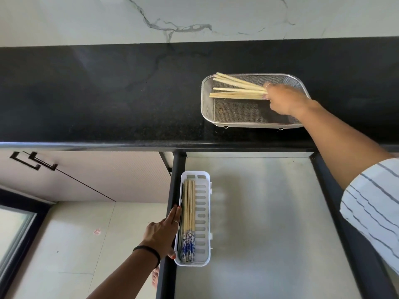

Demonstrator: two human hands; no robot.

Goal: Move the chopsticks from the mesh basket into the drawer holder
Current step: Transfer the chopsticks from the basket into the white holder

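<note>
Wooden chopsticks bear no readable writing.

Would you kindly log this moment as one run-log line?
right hand: gripping chopsticks in mesh basket | left hand: steadying holder | transfer: partly done

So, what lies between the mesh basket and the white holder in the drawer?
In the head view, only bare black countertop and its front edge separate the mesh basket from the white holder.
</note>
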